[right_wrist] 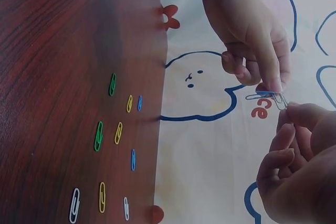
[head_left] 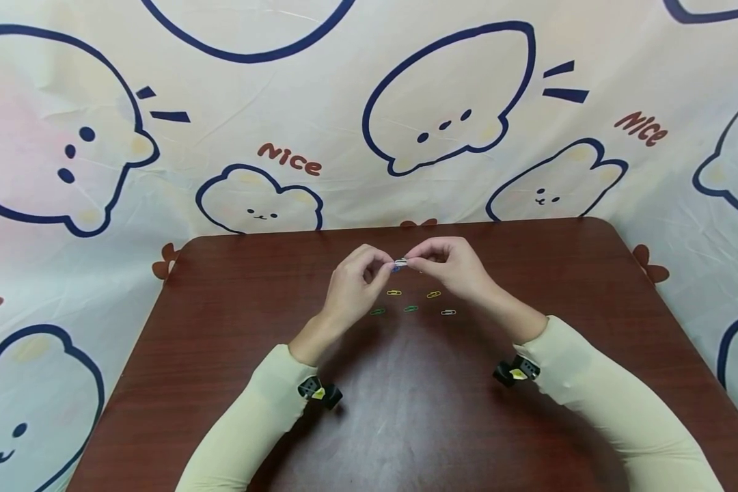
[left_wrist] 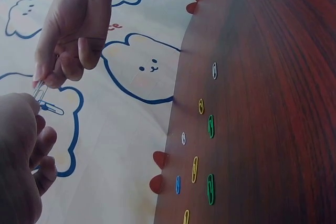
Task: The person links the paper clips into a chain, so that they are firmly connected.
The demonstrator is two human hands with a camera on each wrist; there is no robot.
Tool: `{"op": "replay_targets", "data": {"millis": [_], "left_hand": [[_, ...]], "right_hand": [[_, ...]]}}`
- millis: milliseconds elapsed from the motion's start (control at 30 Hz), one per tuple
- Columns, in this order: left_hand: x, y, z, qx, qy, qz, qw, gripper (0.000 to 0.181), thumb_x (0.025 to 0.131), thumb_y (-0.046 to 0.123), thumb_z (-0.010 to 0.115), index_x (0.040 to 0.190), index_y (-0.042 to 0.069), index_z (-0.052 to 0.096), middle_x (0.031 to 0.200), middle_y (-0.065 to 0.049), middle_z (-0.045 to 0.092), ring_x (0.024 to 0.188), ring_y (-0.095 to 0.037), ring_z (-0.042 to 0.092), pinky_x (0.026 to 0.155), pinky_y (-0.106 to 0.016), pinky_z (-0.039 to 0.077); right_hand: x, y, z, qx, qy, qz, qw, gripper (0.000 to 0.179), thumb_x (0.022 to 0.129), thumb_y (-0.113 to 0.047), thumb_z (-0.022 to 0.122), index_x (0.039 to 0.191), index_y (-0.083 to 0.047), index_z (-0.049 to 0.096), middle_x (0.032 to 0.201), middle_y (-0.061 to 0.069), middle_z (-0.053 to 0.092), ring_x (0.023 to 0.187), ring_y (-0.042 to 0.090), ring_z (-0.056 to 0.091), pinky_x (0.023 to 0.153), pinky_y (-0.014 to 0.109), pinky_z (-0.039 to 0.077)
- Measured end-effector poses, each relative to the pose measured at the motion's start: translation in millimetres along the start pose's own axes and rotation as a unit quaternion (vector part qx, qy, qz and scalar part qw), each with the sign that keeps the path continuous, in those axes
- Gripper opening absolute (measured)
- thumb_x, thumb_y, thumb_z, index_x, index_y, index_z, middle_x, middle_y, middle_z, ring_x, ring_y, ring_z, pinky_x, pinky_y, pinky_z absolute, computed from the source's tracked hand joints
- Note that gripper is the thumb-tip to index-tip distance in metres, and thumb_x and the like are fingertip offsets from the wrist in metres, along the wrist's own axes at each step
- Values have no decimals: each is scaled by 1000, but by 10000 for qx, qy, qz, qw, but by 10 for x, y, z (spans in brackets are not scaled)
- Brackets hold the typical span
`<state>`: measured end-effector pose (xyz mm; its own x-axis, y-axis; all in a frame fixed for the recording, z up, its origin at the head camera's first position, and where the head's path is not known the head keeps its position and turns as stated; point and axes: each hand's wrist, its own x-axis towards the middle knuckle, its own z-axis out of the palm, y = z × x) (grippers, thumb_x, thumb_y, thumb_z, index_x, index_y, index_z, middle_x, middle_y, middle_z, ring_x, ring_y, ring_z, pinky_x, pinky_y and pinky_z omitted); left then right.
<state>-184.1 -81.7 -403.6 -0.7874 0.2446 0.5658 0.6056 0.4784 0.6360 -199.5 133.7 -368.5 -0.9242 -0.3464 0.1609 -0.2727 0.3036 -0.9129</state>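
My left hand (head_left: pixel 358 279) and right hand (head_left: pixel 458 268) meet fingertip to fingertip above the far part of the table. Between them is a silvery-white paper clip (right_wrist: pixel 281 101), its ends pinched by thumb and finger of each hand. A blue paper clip (left_wrist: pixel 52 109) sticks out sideways beside the left fingertips, overlapping the white one; cannot tell whether the two are linked. On the table below lie loose clips, among them a yellow paper clip (head_left: pixel 433 294), a green paper clip (head_left: pixel 411 308) and a white paper clip (head_left: pixel 448 312).
The dark wood table (head_left: pixel 406 410) ends at a cartoon-print cloth (head_left: pixel 344 109) hanging behind and at the sides. More clips lie near the far edge, such as a small blue paper clip (right_wrist: pixel 133 159) and a large white paper clip (right_wrist: pixel 75 205).
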Motion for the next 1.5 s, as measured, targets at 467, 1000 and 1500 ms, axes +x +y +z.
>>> {"op": "replay_targets", "data": {"millis": [467, 1000, 1500], "left_hand": [[-12, -16, -10, 70, 36, 115, 9999, 6, 97, 12, 70, 98, 7, 70, 92, -1, 63, 71, -11, 54, 63, -27, 50], [-36, -33, -25, -44, 30, -13, 10000, 5, 97, 12, 70, 99, 7, 70, 91, -1, 62, 73, -12, 54, 65, -30, 52], [-61, -81, 11, -23, -403, -308, 9987, 5, 97, 12, 71, 101, 9, 70, 96, -1, 63, 75, -14, 55, 68, -32, 54]], "right_hand": [[2, 12, -24, -174, 22, 349, 9992, 8, 94, -9, 74, 98, -3, 77, 91, 12, 74, 70, 18, 59, 60, 24, 47], [-23, 29, -39, -655, 57, 296, 9974, 9, 96, -11, 72, 102, -5, 75, 91, 14, 72, 74, 25, 57, 62, 27, 48], [-33, 12, -23, -662, 193, 48, 9976, 10, 96, -12, 72, 103, -5, 75, 91, 10, 72, 74, 25, 58, 61, 26, 47]]}}
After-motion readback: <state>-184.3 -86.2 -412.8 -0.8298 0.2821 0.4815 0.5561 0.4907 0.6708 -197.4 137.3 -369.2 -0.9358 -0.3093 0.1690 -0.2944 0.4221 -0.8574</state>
